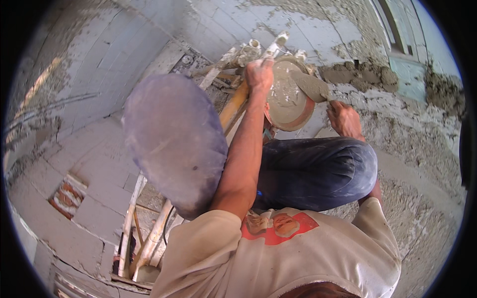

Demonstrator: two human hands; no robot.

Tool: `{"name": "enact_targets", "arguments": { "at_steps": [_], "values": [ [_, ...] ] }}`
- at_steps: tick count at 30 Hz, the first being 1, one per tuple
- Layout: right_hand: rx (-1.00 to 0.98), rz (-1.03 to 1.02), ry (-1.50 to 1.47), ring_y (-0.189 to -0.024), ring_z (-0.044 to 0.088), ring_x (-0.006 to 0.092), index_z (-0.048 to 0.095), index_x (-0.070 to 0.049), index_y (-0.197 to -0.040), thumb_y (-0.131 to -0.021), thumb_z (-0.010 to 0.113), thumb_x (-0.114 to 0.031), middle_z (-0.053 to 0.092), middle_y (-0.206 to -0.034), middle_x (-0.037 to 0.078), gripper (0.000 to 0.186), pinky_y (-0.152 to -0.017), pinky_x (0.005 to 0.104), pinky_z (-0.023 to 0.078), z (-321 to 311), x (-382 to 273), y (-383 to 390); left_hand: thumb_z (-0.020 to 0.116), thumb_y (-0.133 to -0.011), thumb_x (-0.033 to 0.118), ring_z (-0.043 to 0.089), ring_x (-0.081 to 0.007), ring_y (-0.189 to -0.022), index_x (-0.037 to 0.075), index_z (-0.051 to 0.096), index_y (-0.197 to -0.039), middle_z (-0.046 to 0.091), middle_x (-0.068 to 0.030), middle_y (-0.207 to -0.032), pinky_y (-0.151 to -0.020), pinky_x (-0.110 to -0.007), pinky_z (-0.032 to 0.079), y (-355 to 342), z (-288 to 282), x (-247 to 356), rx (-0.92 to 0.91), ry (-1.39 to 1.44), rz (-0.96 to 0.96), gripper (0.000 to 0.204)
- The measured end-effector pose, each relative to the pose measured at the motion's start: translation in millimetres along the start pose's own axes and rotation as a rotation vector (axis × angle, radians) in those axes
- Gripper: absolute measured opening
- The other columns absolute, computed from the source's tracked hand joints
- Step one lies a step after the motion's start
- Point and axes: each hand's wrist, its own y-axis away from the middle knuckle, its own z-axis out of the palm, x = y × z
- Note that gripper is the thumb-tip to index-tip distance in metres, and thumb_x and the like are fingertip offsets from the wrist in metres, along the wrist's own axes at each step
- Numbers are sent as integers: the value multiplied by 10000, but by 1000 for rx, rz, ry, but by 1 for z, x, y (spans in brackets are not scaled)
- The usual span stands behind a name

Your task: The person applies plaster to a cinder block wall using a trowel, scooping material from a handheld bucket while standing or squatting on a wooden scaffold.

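A round, shallow mortar pan [307, 113] with an orange-brown rim holds wet grey mortar. My left hand [259, 75] is closed at the pan's left rim, its fingers partly hidden. In my right hand [345, 119], closed round the handle, is a trowel [312, 87]. Its blade reaches leftward over the right side of the pan and is coated with grey mortar. Most of the trowel's handle is hidden in the fist.
My bent knees [174, 144] flank my left arm. Dirty pipes and poles [231, 110] lie beyond and below me. Fresh mortar [360, 76] sits along a ledge at the far right. Block walls [129, 54] enclose the space. A square recess [68, 198] exposes red brick.
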Motion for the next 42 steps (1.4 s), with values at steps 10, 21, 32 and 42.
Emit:
{"name": "enact_targets", "arguments": {
  "at_steps": [10, 21, 32, 42],
  "values": [
    [19, 6, -169, -858, 693, 401, 658, -35, -1075, -907, 633, -164, 706, -1019, 176, 213, -764, 489, 565, 4, -16, 26, 627, -860, 291, 458, -202, -595, -76, 631, -759, 500, -130, -586, -635, -386, 421, 10, -1, 4, -7, 48, 42, 381],
    [-172, 274, -422, -765, 691, 327, 721, -32, -989, -883, 680, -224, 702, -810, 198, 223, -718, 437, 521, 53, -25, -6, 633, -884, 266, 424, -160, -605, -91, 562, -730, 441, -68, -581, -607, -380, 402, 23, 7, 14, -46, -6, 98, 396],
    [87, 368, -913, -577, 486, 127, 635, -13, -859, -920, 722, -259, 559, -631, 46, 269, -552, 349, 415, 73, -26, 27, 658, -911, 196, 635, -188, -885, -122, 698, -1085, 712, -122, -963, -844, -308, 482, -5, -29, 10, -128, 223, -154, 364],
    [119, -20, -721, -796, 682, 416, 657, 25, -1057, -934, 662, -291, 696, -915, 244, 339, -734, 468, 543, 46, -1, -4, 598, -948, 204, 697, -242, -863, -87, 653, -1145, 694, -149, -1050, -754, -370, 577, 7, -28, 32, -195, 410, -421, 356]
  ]
}}
